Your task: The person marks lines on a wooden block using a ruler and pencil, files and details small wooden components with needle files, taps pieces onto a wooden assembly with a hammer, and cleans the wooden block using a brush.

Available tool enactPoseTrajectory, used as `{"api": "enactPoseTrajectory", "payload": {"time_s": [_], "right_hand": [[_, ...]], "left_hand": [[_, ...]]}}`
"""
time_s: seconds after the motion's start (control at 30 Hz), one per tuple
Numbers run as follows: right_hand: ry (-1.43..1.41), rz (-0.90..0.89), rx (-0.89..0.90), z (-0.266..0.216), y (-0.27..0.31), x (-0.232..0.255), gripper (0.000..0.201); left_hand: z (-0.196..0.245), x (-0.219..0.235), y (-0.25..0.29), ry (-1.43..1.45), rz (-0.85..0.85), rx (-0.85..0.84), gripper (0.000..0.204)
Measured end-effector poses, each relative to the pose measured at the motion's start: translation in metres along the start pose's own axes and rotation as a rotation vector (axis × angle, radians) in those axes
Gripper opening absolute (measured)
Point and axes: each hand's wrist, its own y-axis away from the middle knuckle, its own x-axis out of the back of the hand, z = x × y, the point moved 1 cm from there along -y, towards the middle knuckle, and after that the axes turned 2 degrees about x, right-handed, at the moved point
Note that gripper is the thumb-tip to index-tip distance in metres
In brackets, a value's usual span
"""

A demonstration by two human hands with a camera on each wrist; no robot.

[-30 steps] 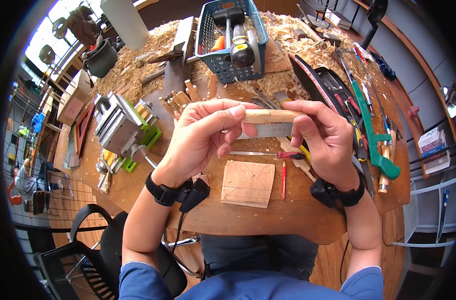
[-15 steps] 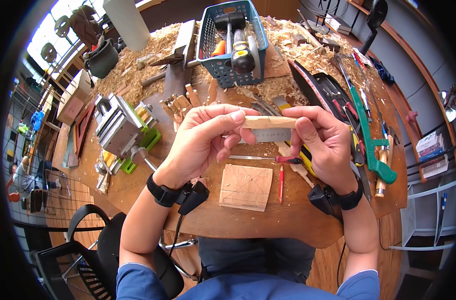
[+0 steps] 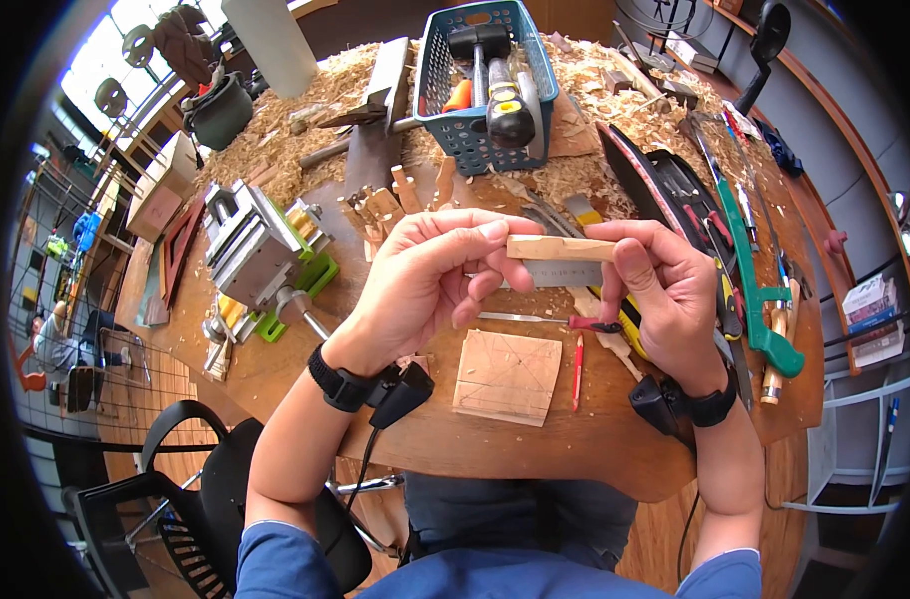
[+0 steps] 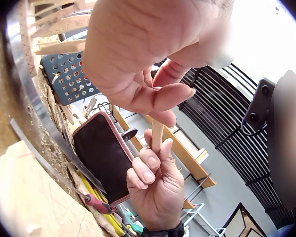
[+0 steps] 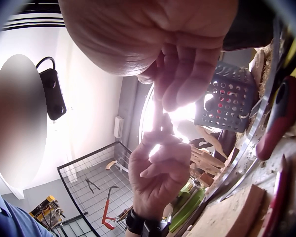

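Between my two hands is a short pale carved wooden stick (image 3: 560, 248), held level above the table, a shallow notch showing along its upper edge. My left hand (image 3: 425, 265) pinches its left end between thumb and fingers. At the other end my right hand (image 3: 664, 285) grips it with thumb and index finger. In the left wrist view the stick (image 4: 158, 136) rises from the right fingers. Behind it, partly covered, lies a metal ruler (image 3: 565, 275). Below on the table are a square wood board (image 3: 508, 377) with pencil lines, a red pencil (image 3: 578, 371) and a thin red-handled tool (image 3: 595, 323).
A grey vise (image 3: 255, 260) stands at the left. At the back, a blue basket (image 3: 445, 125) holds a mallet and other tools among wood shavings (image 3: 325, 100). A green-handled saw (image 3: 774, 349) and an open black case (image 3: 664, 175) lie at the right. A black chair (image 3: 225, 479) is at the lower left.
The head view has shifted, so the table and hands sit further right in it. The stick has turned slightly, its notched edge now showing more clearly. Both hands keep their hold.
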Motion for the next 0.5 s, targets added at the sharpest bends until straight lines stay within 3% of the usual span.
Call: {"api": "enactPoseTrajectory", "payload": {"time_s": [0.33, 0.5], "right_hand": [[0.016, 0.004, -0.085, -0.0028, 0.0018, 0.0007, 0.042], [0.022, -0.033, -0.103, -0.0012, 0.0016, 0.0058, 0.046]], "left_hand": [[-0.0032, 0.0004, 0.0003, -0.002, -0.015, -0.034, 0.033], [-0.0053, 0.001, 0.0007, -0.099, 0.035, -0.052, 0.022]]}}
